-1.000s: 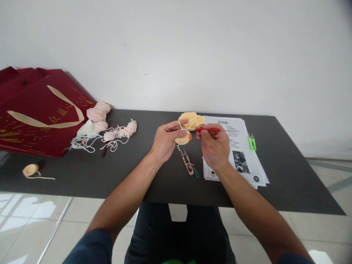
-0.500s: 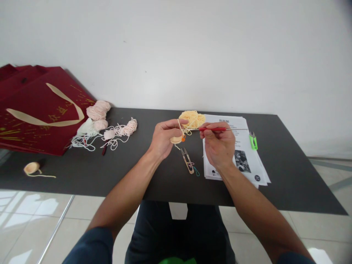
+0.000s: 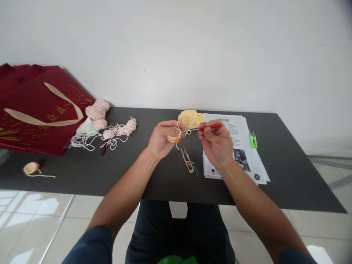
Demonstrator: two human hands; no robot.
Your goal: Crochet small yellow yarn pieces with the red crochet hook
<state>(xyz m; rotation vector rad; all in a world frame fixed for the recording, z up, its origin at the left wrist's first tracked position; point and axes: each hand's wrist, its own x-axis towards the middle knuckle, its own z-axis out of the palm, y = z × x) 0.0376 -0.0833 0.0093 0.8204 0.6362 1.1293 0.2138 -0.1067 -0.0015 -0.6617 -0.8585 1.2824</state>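
My left hand (image 3: 164, 138) is closed on a small cream crochet piece (image 3: 171, 139), with an orange stitch marker (image 3: 178, 140) clipped at its edge. Between thumb and fingers of my right hand (image 3: 217, 143) is a crochet hook (image 3: 210, 126) with a red grip, its metal shaft pointing left toward the piece. A strand of yellow yarn passes over my left fingers and meets the hook's tip. Just behind the hands lies the yellow yarn ball (image 3: 190, 118). The exact stitch at the tip is too small to make out.
Thread snips (image 3: 187, 160) lie below the hands. Printed sheets (image 3: 250, 167) are under my right hand, green snips (image 3: 253, 139) beside them. At left are a red gift bag (image 3: 35, 110), pink yarn (image 3: 97, 109), white yarn (image 3: 84, 127) and a small cream crocheted cup (image 3: 31, 168).
The hook has tilted, its rear end rising and shifting left. My left hand has turned slightly, bringing the piece and orange marker a little left; the yarn now loops more loosely near the hook.
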